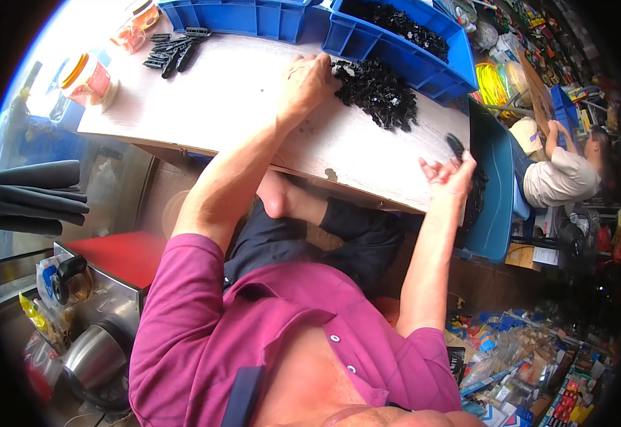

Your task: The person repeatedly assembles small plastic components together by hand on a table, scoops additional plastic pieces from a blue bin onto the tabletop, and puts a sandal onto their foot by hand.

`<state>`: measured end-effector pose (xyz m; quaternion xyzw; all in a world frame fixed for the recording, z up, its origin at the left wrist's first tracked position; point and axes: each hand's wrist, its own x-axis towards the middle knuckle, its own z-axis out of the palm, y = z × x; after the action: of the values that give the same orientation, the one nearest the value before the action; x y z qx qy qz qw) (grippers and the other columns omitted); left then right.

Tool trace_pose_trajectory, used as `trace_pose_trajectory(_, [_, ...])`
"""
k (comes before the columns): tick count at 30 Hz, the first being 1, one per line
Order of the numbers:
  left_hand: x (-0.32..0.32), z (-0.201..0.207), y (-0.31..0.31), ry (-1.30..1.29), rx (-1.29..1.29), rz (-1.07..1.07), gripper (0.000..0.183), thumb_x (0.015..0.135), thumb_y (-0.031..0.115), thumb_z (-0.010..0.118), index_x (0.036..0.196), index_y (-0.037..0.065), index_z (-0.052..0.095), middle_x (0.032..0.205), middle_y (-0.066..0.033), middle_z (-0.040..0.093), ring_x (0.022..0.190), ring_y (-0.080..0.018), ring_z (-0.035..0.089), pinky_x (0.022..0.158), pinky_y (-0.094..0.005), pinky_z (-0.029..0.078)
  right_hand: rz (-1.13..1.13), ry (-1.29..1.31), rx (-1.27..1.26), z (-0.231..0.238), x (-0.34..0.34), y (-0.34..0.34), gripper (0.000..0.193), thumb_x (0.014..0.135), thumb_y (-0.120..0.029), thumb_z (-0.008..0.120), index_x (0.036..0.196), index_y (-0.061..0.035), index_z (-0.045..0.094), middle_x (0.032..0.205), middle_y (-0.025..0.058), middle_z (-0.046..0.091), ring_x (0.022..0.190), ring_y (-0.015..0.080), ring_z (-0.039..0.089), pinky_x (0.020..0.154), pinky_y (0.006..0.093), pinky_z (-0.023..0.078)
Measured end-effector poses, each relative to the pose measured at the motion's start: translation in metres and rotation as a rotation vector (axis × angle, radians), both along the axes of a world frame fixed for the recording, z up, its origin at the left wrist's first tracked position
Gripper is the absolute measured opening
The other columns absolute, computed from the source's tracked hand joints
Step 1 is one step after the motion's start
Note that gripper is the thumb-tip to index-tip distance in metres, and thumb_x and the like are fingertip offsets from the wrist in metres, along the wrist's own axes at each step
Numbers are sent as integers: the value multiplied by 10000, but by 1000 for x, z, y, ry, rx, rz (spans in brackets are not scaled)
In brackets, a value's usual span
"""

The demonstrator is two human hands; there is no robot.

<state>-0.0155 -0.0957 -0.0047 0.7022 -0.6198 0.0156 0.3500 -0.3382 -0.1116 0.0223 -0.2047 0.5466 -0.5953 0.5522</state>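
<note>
On the table (204, 107), my left hand (307, 84) reaches to the left edge of a heap of small black plastic parts (378, 96). Its fingers are curled together, and what they pinch, if anything, is hidden. At the table's right end, my right hand (453, 178) grips a slim, dark elongated plastic piece (456, 146) by its fingertips, with the other fingers loosely bent. That hand is beside a teal bin (494, 206), where more black pieces show along the inside. Several long black plastic pieces (171, 53) lie grouped at the far left.
Two blue crates (339, 35) stand along the far edge; the right one holds black parts. A jar with a yellow lid (88, 80) sits at the left. Another person (560, 174) works at the far right. Packaged goods (510, 356) crowd the lower right.
</note>
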Motion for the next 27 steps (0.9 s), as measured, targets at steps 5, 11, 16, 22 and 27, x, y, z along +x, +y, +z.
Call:
trace_pose_trajectory(5, [3, -21, 14, 701, -63, 78, 167, 905, 181, 638, 991, 39, 643, 898, -77, 701, 747, -130, 633, 677, -285, 525, -108, 16, -40, 7, -15, -1, 366, 850, -343, 642, 1024, -37, 542, 444, 59, 381, 461, 261, 536, 640, 566, 571])
trace_pose_trajectory(11, [-35, -7, 58, 1699, 36, -232, 109, 910, 172, 628, 966, 79, 634, 812, -42, 663, 702, -69, 607, 630, -213, 527, 436, 41, -177, -17, 39, 19, 262, 851, -241, 692, 1000, -49, 596, 458, 14, 425, 461, 179, 549, 591, 504, 585])
trace_pose_trajectory(16, [-51, -2, 74, 1675, 71, -260, 106, 896, 170, 641, 905, 66, 622, 807, -44, 639, 682, -75, 591, 643, -221, 537, 678, 49, -199, -11, 88, 33, 291, 857, -229, 704, 1038, -29, 595, 472, 14, 467, 438, 171, 545, 538, 459, 582])
trace_pose_trajectory(22, [-53, -5, 77, 1598, 87, -276, 117, 868, 158, 651, 886, 45, 627, 792, -47, 645, 669, -86, 587, 633, -230, 521, 825, 119, -277, -13, 116, 35, 270, 820, -184, 745, 994, -3, 644, 511, 17, 510, 384, 115, 471, 420, 291, 475])
trace_pose_trajectory(27, [-53, -7, 78, 1583, 162, -369, 135, 868, 166, 655, 880, 35, 622, 777, -45, 648, 665, -97, 593, 605, -224, 502, 811, 173, -263, -15, 117, 40, 200, 834, -141, 717, 961, -7, 639, 497, 13, 493, 381, 106, 456, 413, 272, 461])
